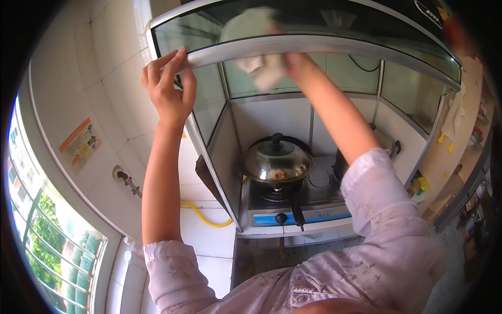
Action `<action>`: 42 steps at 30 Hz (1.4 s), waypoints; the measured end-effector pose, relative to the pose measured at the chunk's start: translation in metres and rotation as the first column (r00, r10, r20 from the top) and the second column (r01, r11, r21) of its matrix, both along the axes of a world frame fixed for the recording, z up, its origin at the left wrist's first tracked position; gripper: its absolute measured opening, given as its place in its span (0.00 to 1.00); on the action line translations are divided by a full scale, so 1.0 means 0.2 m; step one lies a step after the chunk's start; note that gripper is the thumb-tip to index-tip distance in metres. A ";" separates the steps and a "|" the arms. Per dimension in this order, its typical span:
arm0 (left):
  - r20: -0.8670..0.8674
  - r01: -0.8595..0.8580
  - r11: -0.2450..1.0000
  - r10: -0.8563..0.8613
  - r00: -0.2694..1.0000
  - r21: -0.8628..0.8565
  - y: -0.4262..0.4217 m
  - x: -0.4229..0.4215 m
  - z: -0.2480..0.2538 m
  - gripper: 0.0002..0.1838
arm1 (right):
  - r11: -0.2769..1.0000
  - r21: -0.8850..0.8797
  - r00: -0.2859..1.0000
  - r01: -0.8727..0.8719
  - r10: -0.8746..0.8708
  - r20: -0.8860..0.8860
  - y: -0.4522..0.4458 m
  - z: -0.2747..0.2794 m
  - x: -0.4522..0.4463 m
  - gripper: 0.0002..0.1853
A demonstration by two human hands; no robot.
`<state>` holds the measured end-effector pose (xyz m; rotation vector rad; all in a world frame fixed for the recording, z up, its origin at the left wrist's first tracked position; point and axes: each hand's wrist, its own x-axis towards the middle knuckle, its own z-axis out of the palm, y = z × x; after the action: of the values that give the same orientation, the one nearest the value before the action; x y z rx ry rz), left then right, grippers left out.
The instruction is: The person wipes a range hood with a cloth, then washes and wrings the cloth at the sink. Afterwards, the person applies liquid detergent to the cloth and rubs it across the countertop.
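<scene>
L hand (168, 89) @10: pinching rail (324, 44), prob. to steady glass (308, 22) | R hand (296, 64) @12: gripping cloth (265, 70) at rail, prob. for firm contact; fingers blurred | lidded pan (277, 163) @6 of cloth, on stove (328, 201)

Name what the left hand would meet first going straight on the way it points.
The left hand would probably meet the silver bar below the glass panel; it seems to touch that bar's end, though depth is unclear.
</scene>
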<state>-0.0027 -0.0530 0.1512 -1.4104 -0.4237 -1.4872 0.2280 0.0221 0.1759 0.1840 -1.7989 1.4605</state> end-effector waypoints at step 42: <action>0.054 0.076 0.995 -0.079 0.995 0.064 0.06 0.03 0.00 0.17 | 0.900 -0.030 0.900 0.435 -0.435 -0.016 0.06 0.05 0.02 0.21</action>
<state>0.0031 -0.0407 0.1509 -1.3518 -0.3585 -1.5932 0.2325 0.0337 0.1852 -0.2067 -1.6663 1.1524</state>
